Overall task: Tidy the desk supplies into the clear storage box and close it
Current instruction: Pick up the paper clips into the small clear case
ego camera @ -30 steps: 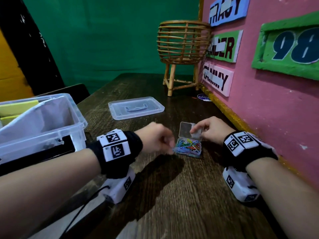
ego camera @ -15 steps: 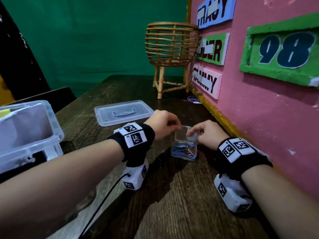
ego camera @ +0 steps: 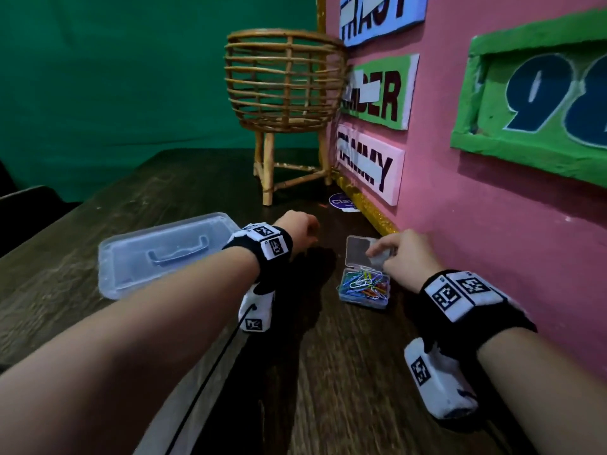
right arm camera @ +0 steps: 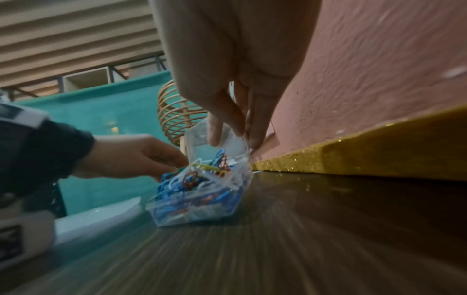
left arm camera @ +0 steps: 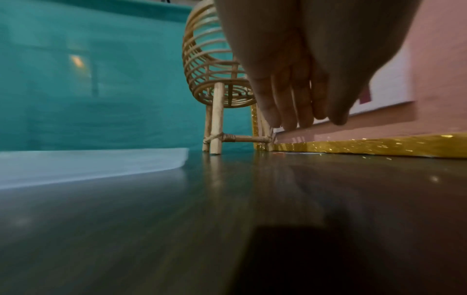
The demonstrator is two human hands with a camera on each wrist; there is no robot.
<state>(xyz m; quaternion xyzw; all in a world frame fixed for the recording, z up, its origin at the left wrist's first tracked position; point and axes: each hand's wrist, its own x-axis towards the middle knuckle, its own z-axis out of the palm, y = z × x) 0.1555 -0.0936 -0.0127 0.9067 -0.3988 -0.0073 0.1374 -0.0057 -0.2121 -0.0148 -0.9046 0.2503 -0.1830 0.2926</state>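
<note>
My right hand (ego camera: pixel 405 254) is on the small clear paper-clip case (ego camera: pixel 364 287), which sits on the wooden desk (ego camera: pixel 328 372) close to its right edge, just beside the gold glitter strip (ego camera: pixel 371 211) at the foot of the pink wall (ego camera: pixel 492 224). From my right wrist view I see the thumb and fingertips (right arm camera: pixel 215 131) pinching the case's hinged lid (right arm camera: pixel 217 139), which stands raised over the tray. The tray is heaped with coloured paper clips (ego camera: pixel 364 284), some poking above its rim.

My left hand (ego camera: pixel 297 233) hovers above the desk just left of the case and farther from me, apart from it. From my left wrist view its fingers (left arm camera: pixel 285 103) point down, close together and only slightly bent, and I see nothing in them.

The storage box lid (ego camera: pixel 164 254), clear with a moulded handle on top, lies flat on the desk left of my left wrist, toward the desk's left side. I cannot see the storage box itself in any of my views.

At the far right corner of the desk a rattan basket on legs (ego camera: pixel 285 83) stands against the wall, with a round purple sticker (ego camera: pixel 340 201) on the desk just in front of it. Name signs (ego camera: pixel 371 162) and a green number plaque (ego camera: pixel 538 103) hang on the wall.
</note>
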